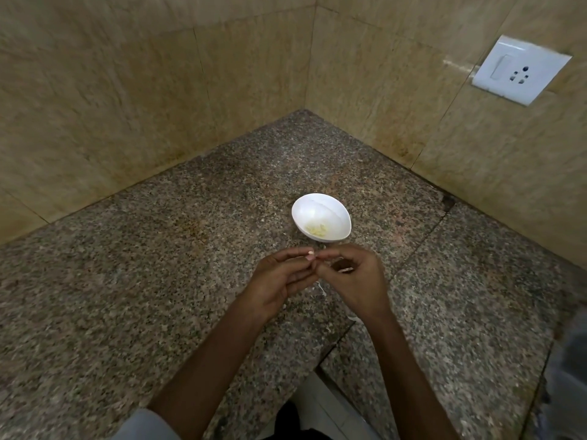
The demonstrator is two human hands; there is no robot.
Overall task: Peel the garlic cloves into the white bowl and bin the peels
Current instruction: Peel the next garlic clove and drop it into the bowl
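A speckled granite counter (152,281) fills a corner of tan tiled walls. My left hand (279,281) and right hand (359,277) meet fingertip to fingertip, both pinching a small pale garlic clove (310,255). The white bowl (317,208), holding peeled cloves (316,230), sits at 12 o'clock, just beyond my hands. A peel scrap (321,289) lies beneath them.
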